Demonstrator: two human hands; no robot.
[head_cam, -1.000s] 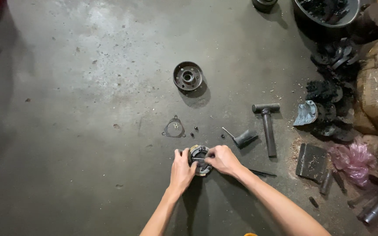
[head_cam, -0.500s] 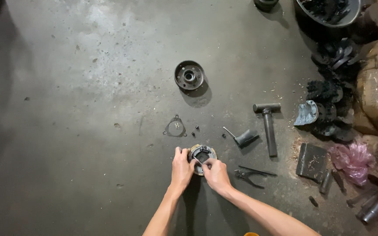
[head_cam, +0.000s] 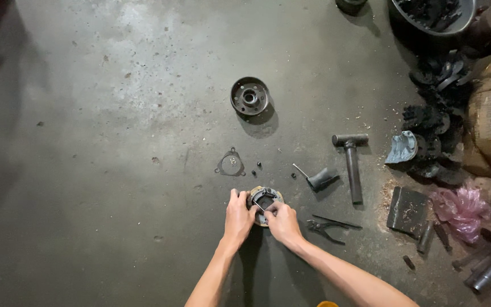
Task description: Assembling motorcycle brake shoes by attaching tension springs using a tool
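Observation:
A round metal clutch-like part [head_cam: 266, 198] lies on the concrete floor, and both my hands are on it. My left hand [head_cam: 238, 217] grips its left rim. My right hand [head_cam: 282, 222] presses on its lower right side and holds a thin tool tip against its middle. A pair of dark pliers [head_cam: 328, 226] lies just right of my right hand. The part's lower half is hidden under my fingers.
A round drum [head_cam: 250, 96] sits farther up the floor, a flat triangular gasket [head_cam: 231, 164] lies between it and me. A hammer [head_cam: 351, 161], a small black tool [head_cam: 320, 178], a dark metal plate [head_cam: 407, 211], pink plastic [head_cam: 460, 207] and piles of dark parts [head_cam: 436, 119] are on the right.
My right hand has slid from the part's upper right side down to its lower right, uncovering the pliers beside it. My left hand has stayed on the left rim.

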